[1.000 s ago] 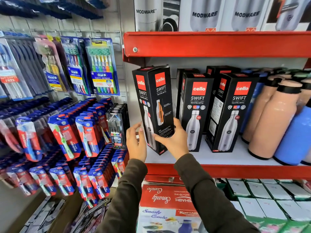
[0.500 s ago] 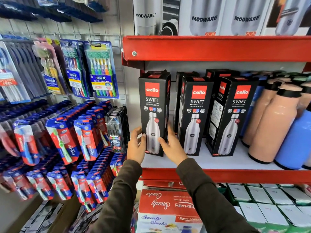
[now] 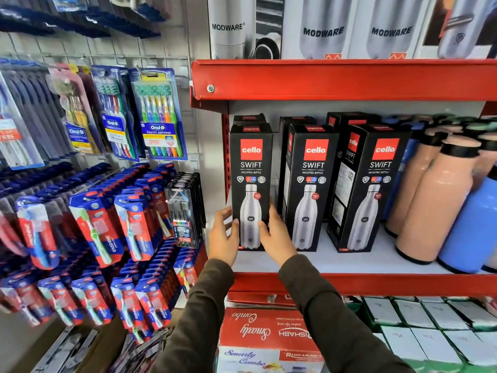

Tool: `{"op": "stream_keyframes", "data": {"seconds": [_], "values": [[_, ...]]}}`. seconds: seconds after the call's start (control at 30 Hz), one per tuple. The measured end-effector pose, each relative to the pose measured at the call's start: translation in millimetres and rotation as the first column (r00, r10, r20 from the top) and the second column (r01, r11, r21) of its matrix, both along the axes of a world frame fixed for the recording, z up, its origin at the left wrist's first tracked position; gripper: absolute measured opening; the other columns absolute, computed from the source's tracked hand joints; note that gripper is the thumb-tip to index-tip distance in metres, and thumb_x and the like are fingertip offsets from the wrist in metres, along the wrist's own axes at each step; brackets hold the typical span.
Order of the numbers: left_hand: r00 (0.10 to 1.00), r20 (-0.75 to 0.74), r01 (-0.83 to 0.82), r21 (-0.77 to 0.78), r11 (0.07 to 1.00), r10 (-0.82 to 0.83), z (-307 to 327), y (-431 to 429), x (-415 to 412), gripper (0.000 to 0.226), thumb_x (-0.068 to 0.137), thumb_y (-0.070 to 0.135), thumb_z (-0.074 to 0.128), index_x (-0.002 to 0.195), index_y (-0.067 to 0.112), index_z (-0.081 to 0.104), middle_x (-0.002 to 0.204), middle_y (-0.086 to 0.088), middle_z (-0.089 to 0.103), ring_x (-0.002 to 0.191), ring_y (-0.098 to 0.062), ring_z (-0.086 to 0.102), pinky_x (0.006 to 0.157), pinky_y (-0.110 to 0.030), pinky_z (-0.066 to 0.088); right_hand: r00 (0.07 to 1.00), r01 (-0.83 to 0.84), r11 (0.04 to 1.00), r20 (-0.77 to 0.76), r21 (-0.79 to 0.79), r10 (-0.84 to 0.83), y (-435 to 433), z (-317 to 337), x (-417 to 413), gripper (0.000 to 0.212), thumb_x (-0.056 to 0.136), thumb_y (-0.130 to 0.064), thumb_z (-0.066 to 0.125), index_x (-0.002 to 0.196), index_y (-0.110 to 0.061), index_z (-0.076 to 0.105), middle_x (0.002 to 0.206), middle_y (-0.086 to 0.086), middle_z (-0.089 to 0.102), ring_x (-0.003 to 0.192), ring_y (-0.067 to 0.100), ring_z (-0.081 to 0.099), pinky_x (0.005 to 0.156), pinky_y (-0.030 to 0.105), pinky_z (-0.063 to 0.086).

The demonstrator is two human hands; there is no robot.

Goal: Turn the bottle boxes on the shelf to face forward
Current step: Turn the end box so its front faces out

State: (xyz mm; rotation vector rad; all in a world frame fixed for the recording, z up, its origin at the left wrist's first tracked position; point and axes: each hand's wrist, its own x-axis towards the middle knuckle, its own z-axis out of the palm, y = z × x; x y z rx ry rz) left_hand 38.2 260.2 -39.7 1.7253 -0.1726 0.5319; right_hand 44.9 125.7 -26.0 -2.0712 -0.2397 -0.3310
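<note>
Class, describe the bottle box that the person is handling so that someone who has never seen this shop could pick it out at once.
Find the red shelf beside the toothbrush wall. On it stands a front row of three black Cello Swift boxes. The one meant is the leftmost box, next to the shelf's upright; it alone has a left hand and right hand pressed against its lower sides.

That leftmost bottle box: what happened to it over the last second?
The leftmost box was turned from corner-on to front-facing and set upright on the shelf. The left hand and right hand stay on its sides. The other two front boxes haven't moved.
</note>
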Motion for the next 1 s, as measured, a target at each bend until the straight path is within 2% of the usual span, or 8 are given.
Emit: {"op": "stream_keyframes", "data": {"seconds": [0.13, 0.23, 0.43, 0.6, 0.67, 0.73, 0.83, 1.0], "values": [[1.0, -0.009, 0.01, -0.022, 1.0, -0.01, 0.9, -1.1, -2.4, 0.031, 0.098, 0.016, 0.048, 0.128, 0.015, 0.048, 0.124, 0.004, 0.056, 0.111, -0.01, 0.055, 0.09, -0.008, 0.042, 0.998, 0.063, 0.998, 0.021, 0.029, -0.063, 2.0, -4.2, -1.3, 0.059, 0.099, -0.014, 0.045, 0.152, -0.021, 0.02, 0.149, 0.006, 0.044, 0.136, 0.021, 0.043, 0.114, 0.032, 0.034], [1.0, -0.027, 0.004, -0.056, 0.998, -0.006, 3.1, -1.5, -3.3, 0.028, 0.099, 0.018, 0.046, 0.127, 0.013, 0.048, 0.12, 0.003, 0.058, 0.11, -0.014, 0.057, 0.096, -0.025, 0.043, 0.995, 0.084, 0.991, 0.046, 0.1, -0.089, 3.0, -7.1, -7.6, 0.051, 0.099, -0.017, 0.046, 0.148, -0.018, 0.032, 0.141, 0.007, 0.053, 0.13, 0.02, 0.05, 0.108, 0.026, 0.037], [0.998, -0.068, 0.003, -0.081, 0.997, -0.008, 6.8, -1.2, -7.6, 0.029, 0.099, 0.017, 0.047, 0.127, 0.012, 0.052, 0.117, 0.001, 0.06, 0.106, -0.015, 0.059, 0.097, -0.03, 0.047, 0.995, 0.089, 0.979, 0.032, 0.182, -0.096, 3.7, -4.8, -17.4, 0.046, 0.101, -0.019, 0.043, 0.147, -0.018, 0.037, 0.136, 0.009, 0.057, 0.124, 0.017, 0.052, 0.098, 0.017, 0.033], [0.998, -0.066, -0.006, -0.093, 0.996, -0.001, -4.1, 4.2, -16.9, 0.02, 0.097, 0.026, 0.052, 0.112, 0.037, 0.057, 0.12, -0.002, 0.065, 0.106, -0.02, 0.065, 0.096, -0.04, 0.054, 0.997, 0.074, 0.974, 0.018, 0.213, -0.079, 0.1, -4.1, -31.6, 0.045, 0.101, -0.019, 0.045, 0.145, -0.017, 0.04, 0.127, 0.007, 0.062, 0.113, 0.014, 0.059, 0.091, 0.012, 0.036], [0.998, -0.062, -0.026, -0.109, 0.994, 0.02, -7.3, 5.8, -23.1, 0.022, 0.095, 0.029, 0.055, 0.102, 0.05, 0.059, 0.117, 0.0, 0.067, 0.102, -0.018, 0.066, 0.094, -0.044, 0.055, 0.997, 0.061, 0.972, 0.023, 0.227, -0.068, -1.3, -4.9, -40.3, 0.044, 0.1, -0.019, 0.047, 0.143, -0.017, 0.043, 0.118, -0.005, 0.062, 0.109, 0.013, 0.062, 0.094, 0.013, 0.041], [0.998, -0.06, -0.04, -0.134, 0.99, 0.032, -9.7, 7.3, -31.4, 0.022, 0.093, 0.03, 0.058, 0.1, 0.05, 0.062, 0.114, 0.002, 0.069, 0.099, -0.017, 0.067, 0.093, -0.046, 0.056, 0.998, 0.044, 0.971, 0.023, 0.236, -0.051, -3.0, -6.3, -49.9, 0.043, 0.099, -0.02, 0.049, 0.142, -0.018, 0.044, 0.117, -0.015, 0.055, 0.105, 0.004, 0.059, 0.099, 0.02, 0.043], [0.997, -0.051, -0.068, -0.157, 0.985, 0.06, -11.8, 8.5, -43.8, 0.017, 0.091, 0.032, 0.061, 0.104, 0.043, 0.065, 0.11, 0.005, 0.071, 0.098, -0.014, 0.069, 0.09, -0.048, 0.058, 0.999, 0.032, 0.97, 0.034, 0.242, -0.042, -5.9, -9.1, -59.6, 0.042, 0.099, -0.022, 0.05, 0.141, -0.018, 0.046, 0.12, -0.015, 0.057, 0.109, 0.005, 0.061, 0.098, 0.021, 0.044], [0.996, -0.039, -0.084, -0.144, 0.986, 0.08, -12.1, 9.3, -61.9, 0.019, 0.09, 0.035, 0.062, 0.099, 0.052, 0.064, 0.108, 0.014, 0.07, 0.1, -0.013, 0.069, 0.089, -0.049, 0.057, 0.998, 0.038, 0.969, 0.043, 0.243, -0.05, -5.9, -9.7, -75.5, 0.042, 0.098, -0.024, 0.051, 0.14, -0.023, 0.048, 0.113, -0.025, 0.058, 0.099, 0.005, 0.066, 0.09, 0.018, 0.048]]}}
